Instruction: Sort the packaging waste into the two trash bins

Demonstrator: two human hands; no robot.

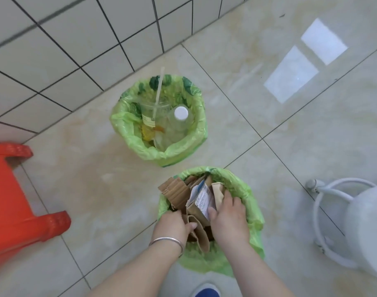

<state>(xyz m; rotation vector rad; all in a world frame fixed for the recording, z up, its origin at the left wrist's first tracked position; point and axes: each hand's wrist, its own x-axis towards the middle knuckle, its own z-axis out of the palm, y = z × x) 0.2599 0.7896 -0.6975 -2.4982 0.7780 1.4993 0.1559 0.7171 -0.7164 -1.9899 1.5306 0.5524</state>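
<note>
Both hands reach into the near bin (250,196), lined with a green bag and packed with cardboard. The left hand (174,225) has its grip on a brown paper bag (199,232); the right hand (230,217) pinches a labelled carton (201,200). The far bin (196,144) holds a plastic cup (150,110), straw (158,88) and white-capped bottle (181,116).
</note>
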